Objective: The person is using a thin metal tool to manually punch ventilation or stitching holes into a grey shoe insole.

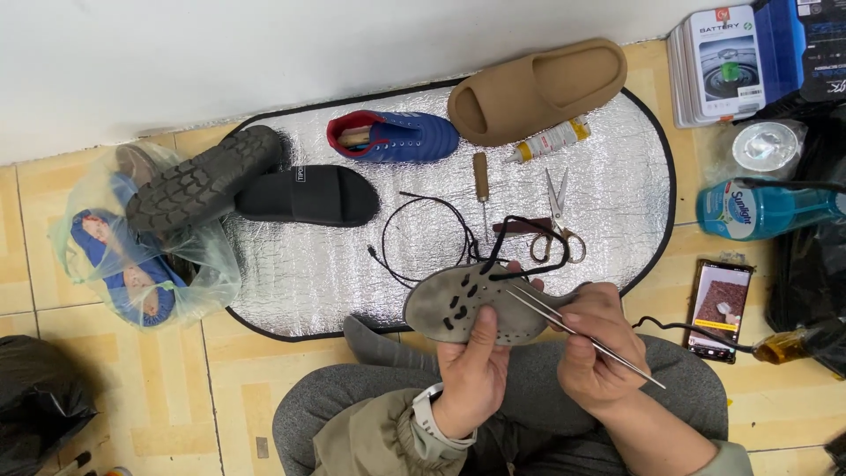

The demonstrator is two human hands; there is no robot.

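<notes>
My left hand (473,370) grips a grey shoe sole (458,304) with several slots and holes, thumb pressed across it. My right hand (595,348) pinches a long thin metal needle tool (582,337) whose tip lies against the sole near its holes. A black cord (520,234) runs from the sole up over the silver mat and loops round. Both hands hover over my lap, just in front of the mat's near edge.
A silver foil mat (291,264) holds a blue sneaker (397,138), tan slide (538,88), black slide (308,196), awl (481,181), glue tube (548,141) and scissors (558,216). A treaded boot (203,181) rests on a plastic bag. Right: phone (718,308), blue bottle (762,209), boxes (723,62).
</notes>
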